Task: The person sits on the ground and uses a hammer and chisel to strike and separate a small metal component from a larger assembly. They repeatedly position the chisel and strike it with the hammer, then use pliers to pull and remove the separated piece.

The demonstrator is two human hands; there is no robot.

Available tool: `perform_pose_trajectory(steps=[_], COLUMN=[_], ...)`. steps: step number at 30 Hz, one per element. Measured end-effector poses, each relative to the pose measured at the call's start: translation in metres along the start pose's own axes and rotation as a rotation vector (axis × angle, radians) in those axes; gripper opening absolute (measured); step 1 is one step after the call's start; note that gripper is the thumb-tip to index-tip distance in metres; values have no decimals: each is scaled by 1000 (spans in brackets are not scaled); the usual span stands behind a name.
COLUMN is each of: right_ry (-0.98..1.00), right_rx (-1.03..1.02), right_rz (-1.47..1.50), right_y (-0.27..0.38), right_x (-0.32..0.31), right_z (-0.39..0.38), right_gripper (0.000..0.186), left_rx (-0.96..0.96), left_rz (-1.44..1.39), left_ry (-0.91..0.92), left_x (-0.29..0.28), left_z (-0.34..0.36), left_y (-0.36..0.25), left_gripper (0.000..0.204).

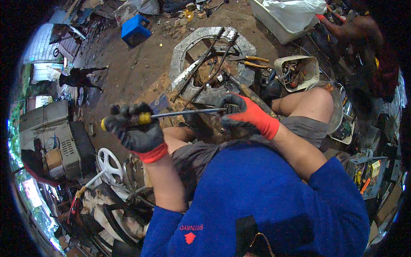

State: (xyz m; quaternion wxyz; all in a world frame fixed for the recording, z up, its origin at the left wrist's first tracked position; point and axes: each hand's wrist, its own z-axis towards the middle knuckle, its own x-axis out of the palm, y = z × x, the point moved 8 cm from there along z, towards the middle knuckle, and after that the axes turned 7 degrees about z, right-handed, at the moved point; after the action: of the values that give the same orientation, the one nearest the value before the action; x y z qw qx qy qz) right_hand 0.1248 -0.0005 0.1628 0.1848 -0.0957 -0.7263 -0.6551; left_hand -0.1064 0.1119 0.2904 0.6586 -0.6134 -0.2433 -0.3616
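My left hand [136, 130], in a black and red work glove, is closed around the yellow and black handle of a screwdriver [184, 113]. The long metal shaft points right, and its tip meets a small dark metal part [231, 110]. That part is pinched between the thumb and fingers of my right hand [251, 116], gloved the same way; its exact kind cannot be made out. Both hands are above my lap. Beyond them on the ground lies an octagonal metal frame [179, 58] with rusty bars [220, 64] across it. A yellow-handled cutting tool [256, 59] rests at its right side.
A cream container [314, 64] of metal pieces stands by my right knee, with a large white tub [274, 23] behind it. Another person [364, 36] is at the far right. A blue stool [135, 30], a dark dog [78, 79] and a white wheel [111, 162] are leftward.
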Motion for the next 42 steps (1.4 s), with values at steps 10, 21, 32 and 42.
perform_pose_trajectory(steps=[10,21,32,42], right_ry=[-46,-113,-184,-163], right_rx=[189,-216,-81,-74], right_rz=[381,-245,-129,-106], right_y=[-25,63,41,36], right_x=[6,30,20,22], right_z=[1,-4,1,9], right_gripper=[37,29,25,27], left_rx=[104,-88,-139,-138], left_rz=[75,-184,-256,-135], left_ry=[390,152,58,-221], left_x=[85,5,-16,-86], left_z=[-15,33,39,52], left_y=[-22,-20,-7,25], left_gripper=[27,36,39,37])
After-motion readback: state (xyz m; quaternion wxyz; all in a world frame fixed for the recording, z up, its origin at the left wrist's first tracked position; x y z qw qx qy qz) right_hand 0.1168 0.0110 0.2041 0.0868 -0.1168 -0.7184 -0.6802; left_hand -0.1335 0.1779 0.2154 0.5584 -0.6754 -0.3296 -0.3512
